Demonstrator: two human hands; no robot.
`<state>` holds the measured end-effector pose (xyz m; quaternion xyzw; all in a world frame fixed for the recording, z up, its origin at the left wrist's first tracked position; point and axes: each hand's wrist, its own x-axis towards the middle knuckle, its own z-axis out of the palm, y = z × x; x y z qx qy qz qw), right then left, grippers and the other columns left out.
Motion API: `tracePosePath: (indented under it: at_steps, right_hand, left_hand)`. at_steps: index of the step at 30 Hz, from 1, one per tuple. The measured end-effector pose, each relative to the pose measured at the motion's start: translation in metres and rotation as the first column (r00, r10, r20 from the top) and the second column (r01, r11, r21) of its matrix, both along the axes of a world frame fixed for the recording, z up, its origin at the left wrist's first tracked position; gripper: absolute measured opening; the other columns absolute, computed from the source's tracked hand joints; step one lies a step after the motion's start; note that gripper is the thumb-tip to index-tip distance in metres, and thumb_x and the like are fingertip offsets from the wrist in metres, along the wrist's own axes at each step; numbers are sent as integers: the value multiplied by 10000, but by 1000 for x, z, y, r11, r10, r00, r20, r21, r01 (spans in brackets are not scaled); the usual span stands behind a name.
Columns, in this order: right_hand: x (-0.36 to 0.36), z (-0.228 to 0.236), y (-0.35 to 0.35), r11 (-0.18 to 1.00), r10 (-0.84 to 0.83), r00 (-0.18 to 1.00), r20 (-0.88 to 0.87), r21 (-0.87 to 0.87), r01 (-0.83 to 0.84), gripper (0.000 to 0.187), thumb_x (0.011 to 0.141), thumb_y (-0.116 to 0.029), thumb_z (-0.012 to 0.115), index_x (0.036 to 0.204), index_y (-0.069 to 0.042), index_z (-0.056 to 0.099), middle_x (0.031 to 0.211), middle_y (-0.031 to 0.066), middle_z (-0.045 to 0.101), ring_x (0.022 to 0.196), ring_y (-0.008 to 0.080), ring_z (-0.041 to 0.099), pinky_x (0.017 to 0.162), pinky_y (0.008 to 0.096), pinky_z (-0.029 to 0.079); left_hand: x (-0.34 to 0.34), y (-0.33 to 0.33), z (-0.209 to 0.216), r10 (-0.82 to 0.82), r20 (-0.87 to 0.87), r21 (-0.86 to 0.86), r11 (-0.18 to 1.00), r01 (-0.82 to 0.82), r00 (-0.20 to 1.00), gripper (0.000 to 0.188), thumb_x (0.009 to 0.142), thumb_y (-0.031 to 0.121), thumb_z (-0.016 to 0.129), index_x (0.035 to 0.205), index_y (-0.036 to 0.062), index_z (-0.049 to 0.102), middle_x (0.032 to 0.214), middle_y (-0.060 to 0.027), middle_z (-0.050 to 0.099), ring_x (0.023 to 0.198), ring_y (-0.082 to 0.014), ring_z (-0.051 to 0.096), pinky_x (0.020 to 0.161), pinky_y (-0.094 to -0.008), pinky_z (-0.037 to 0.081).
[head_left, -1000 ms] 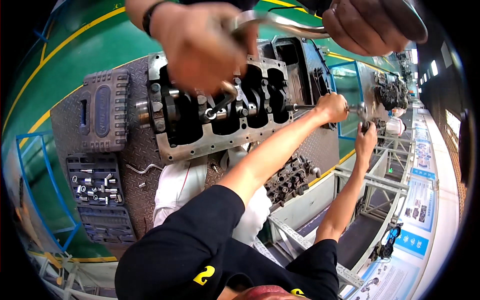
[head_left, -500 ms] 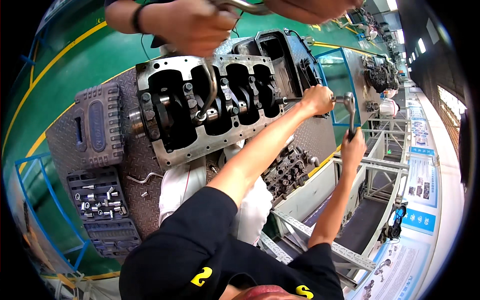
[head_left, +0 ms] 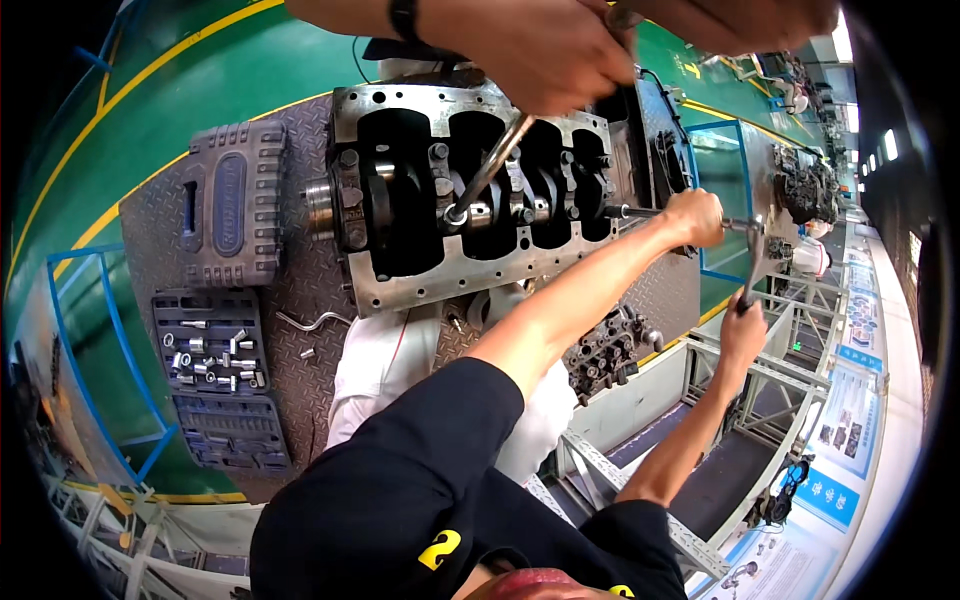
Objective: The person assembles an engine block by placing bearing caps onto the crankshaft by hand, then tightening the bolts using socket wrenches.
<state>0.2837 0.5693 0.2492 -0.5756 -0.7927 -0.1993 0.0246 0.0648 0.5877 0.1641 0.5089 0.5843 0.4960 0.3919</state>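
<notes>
My left hand [head_left: 695,218] is closed in a fist around a long extension bar [head_left: 640,212], which runs to the right end of an engine block [head_left: 430,290]. At the bar's outer end sits a ratchet wrench [head_left: 757,255]. My right hand [head_left: 743,325] grips its dark handle. The block shows a crankshaft and several bolted bearing caps. Across from me, another person's hand [head_left: 560,65], wearing a dark wristband, holds a bent metal crank handle [head_left: 490,170]. Its lower end stands on a bolt in the block; its upper part is hidden by that person's hands.
An open socket case [head_left: 215,345] and a dark toolbox [head_left: 232,205] lie left on the ribbed metal table [head_left: 300,385]. A bent rod [head_left: 315,320] and a small socket [head_left: 307,353] lie nearby. A greasy engine part [head_left: 610,350] is under my left arm. A light metal frame [head_left: 640,425] stands right.
The whole view has shifted, carrying the scene rightward. The ratchet handle has swung slightly left. The other person's hands have moved right, and their crank handle has turned.
</notes>
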Motion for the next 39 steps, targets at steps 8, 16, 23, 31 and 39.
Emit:
tracePosePath:
  at_steps: [8, 16, 23, 31, 39]
  right_hand:
    - [-20, 0, -55, 998, 64, 996, -59, -14, -65, 401, 963, -424, 592, 893, -30, 607, 795, 241, 679, 784, 470, 651, 676, 553, 495]
    - [0, -13, 138, 863, 473, 841, -262, -56, -502, 193, 944, -168, 644, 1009, 8, 597, 825, 251, 633, 739, 449, 592, 682, 435, 494]
    - [13, -13, 46, 1000, 21, 984, -175, 16, -18, 319, 904, -287, 665, 888, 16, 567, 823, 280, 660, 822, 496, 637, 698, 543, 492]
    - [-41, 17, -76, 990, -140, 989, -45, 18, 141, 344, 939, -347, 644, 902, -8, 595, 810, 267, 686, 813, 486, 667, 715, 571, 512]
    - [7, -11, 91, 908, 395, 870, -293, -21, -419, 295, 972, -219, 639, 887, 22, 492, 772, 247, 563, 719, 473, 496, 637, 476, 431]
  left_hand:
    - [2, -5, -13, 137, -8, 21, 990, -137, 991, 217, 800, 202, 626, 848, 36, 757, 932, -252, 718, 931, -425, 707, 855, -489, 562]
    - [22, 4, -10, 121, -26, 119, 986, -117, 992, 210, 741, 151, 557, 769, 69, 748, 801, -231, 713, 787, -415, 715, 795, -513, 572]
    - [17, 7, -7, 91, 1, 28, 996, -91, 996, 192, 741, 113, 566, 784, 70, 747, 842, -216, 722, 812, -403, 718, 784, -489, 575]
    - [5, -3, -2, 148, 70, 3, 989, -148, 987, 203, 787, 148, 553, 777, 47, 729, 833, -250, 705, 835, -437, 704, 774, -506, 562]
    - [15, 0, -1, 114, 34, 28, 993, -115, 993, 215, 773, 196, 608, 830, 61, 766, 898, -246, 714, 896, -424, 707, 834, -495, 571]
